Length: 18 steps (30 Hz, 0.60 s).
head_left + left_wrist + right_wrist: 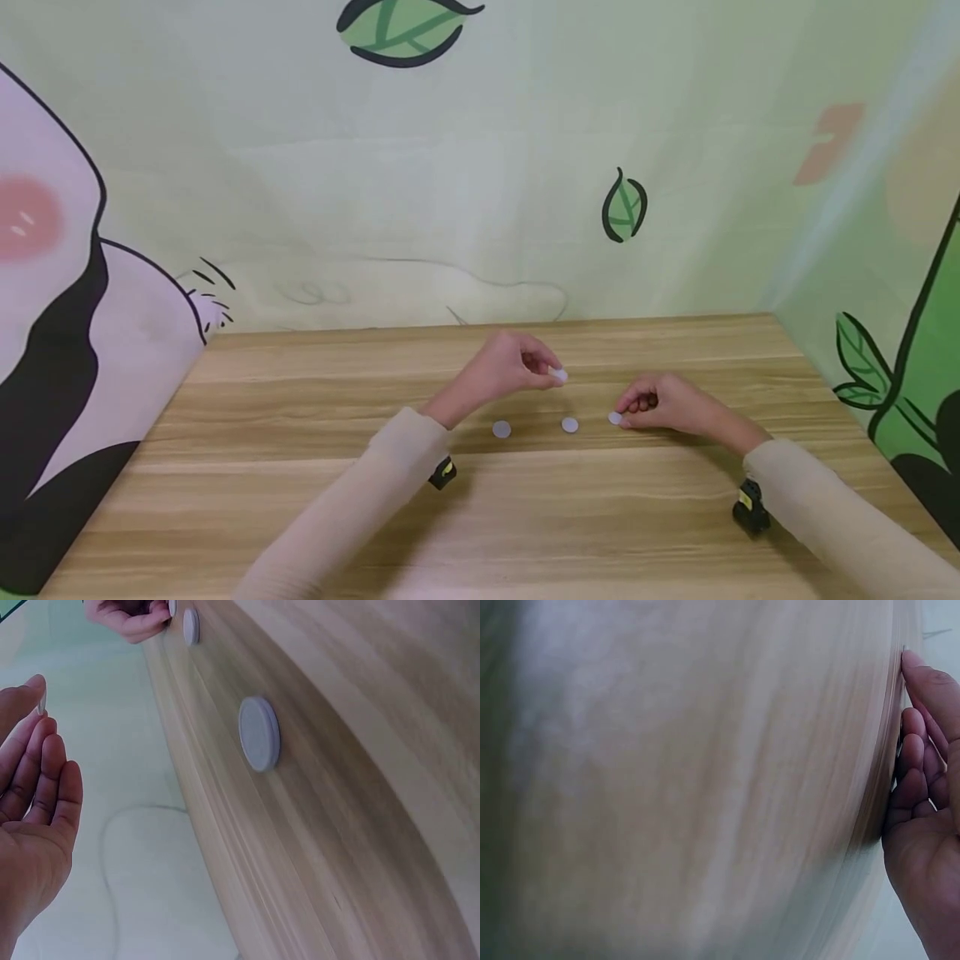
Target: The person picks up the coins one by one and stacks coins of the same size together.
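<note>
Several small white discs are on the wooden table. My left hand is raised a little above the table and pinches one disc between thumb and fingertips; the left wrist view shows only that disc's thin edge. My right hand rests on the table with curled fingers and pinches another disc at the tabletop. Two more discs lie flat between the hands, one to the left and one in the middle. The blurred right wrist view shows only curled fingers against the wood.
A printed backdrop with leaves closes off the table at the back, and printed walls stand at the left and right. Black-and-yellow wrist devices hang under both sleeves. Bare wood stretches to the left and front.
</note>
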Each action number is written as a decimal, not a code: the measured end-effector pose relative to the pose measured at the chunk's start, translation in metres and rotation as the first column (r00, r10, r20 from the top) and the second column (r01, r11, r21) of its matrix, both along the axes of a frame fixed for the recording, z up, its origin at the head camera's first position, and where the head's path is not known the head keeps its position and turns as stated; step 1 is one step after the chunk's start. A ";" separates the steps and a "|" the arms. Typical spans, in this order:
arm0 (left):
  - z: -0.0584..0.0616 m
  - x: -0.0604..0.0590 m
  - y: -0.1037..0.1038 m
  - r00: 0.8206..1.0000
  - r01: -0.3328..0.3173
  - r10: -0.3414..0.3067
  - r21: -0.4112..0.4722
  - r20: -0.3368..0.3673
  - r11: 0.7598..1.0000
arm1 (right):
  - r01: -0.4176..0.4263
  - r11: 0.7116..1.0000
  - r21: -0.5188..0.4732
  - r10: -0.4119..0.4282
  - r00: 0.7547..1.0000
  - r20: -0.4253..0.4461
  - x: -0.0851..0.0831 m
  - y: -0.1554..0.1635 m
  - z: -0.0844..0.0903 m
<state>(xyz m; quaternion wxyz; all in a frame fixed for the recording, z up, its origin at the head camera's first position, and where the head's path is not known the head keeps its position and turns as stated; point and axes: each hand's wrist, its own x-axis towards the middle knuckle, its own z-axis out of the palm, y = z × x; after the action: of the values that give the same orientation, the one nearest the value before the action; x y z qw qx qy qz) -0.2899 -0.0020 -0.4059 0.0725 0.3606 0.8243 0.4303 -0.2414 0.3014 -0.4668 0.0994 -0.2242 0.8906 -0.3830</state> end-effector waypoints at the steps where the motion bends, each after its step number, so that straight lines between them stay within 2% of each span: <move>1: 0.001 0.001 0.001 1.000 0.004 -0.004 0.003 -0.002 1.000 | 0.000 1.000 -0.002 0.000 1.000 -0.001 0.000 0.000 0.000; 11: 0.004 0.008 0.009 0.999 0.026 -0.027 0.020 0.028 0.999 | 0.012 1.000 0.020 -0.012 1.000 -0.010 -0.002 -0.001 0.002; 18: 0.001 0.011 0.016 0.999 0.051 -0.051 0.029 0.002 0.998 | 0.014 1.000 0.007 -0.014 1.000 0.007 -0.002 -0.002 0.003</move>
<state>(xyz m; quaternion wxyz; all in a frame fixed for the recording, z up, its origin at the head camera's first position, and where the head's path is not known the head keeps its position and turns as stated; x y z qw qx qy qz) -0.2789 0.0137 -0.4049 0.0794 0.3821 0.8084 0.4407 -0.2430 0.2993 -0.4638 0.1004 -0.2162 0.8932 -0.3813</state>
